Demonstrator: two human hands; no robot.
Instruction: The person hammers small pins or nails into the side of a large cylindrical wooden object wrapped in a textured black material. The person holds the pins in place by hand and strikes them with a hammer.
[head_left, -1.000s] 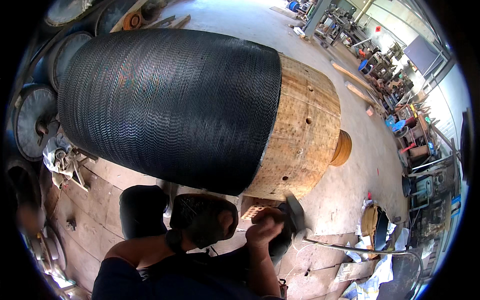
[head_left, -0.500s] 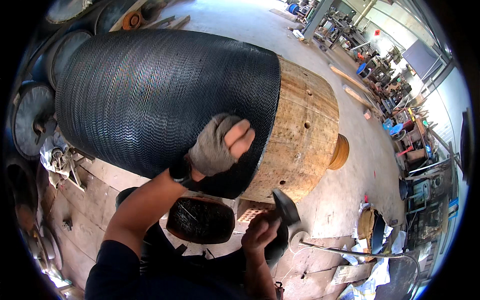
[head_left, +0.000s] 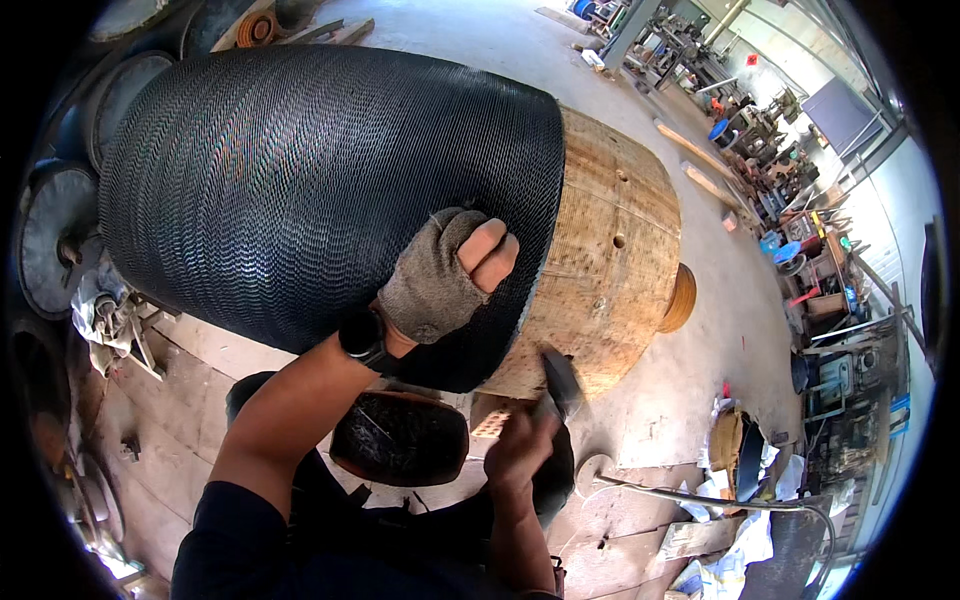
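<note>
A big wooden drum (head_left: 605,285) lies on its side in front of me, wrapped over most of its length in ridged black material (head_left: 330,190). My left hand (head_left: 445,275), in a grey glove that leaves fingertips bare, rests closed on this black surface near its right edge. Whatever its curled fingers may hold is hidden. Lower and to the right, my bare right hand (head_left: 522,445) grips a hammer. The dark hammer head (head_left: 562,382) is close to the lower side of the bare wood, near a hole; I cannot tell whether they touch.
A dark, oily-looking container (head_left: 400,437) sits below the drum, beside my legs. A round base with a bent metal rod (head_left: 720,498) lies at lower right, near scattered paper and cloth. Large round reels (head_left: 62,235) line the left; tools and machines crowd the right wall.
My right hand has swung the hammer up and slightly left, bringing its head nearer the wood. The left hand keeps its place on the black wrapping. The view has shifted slightly.
</note>
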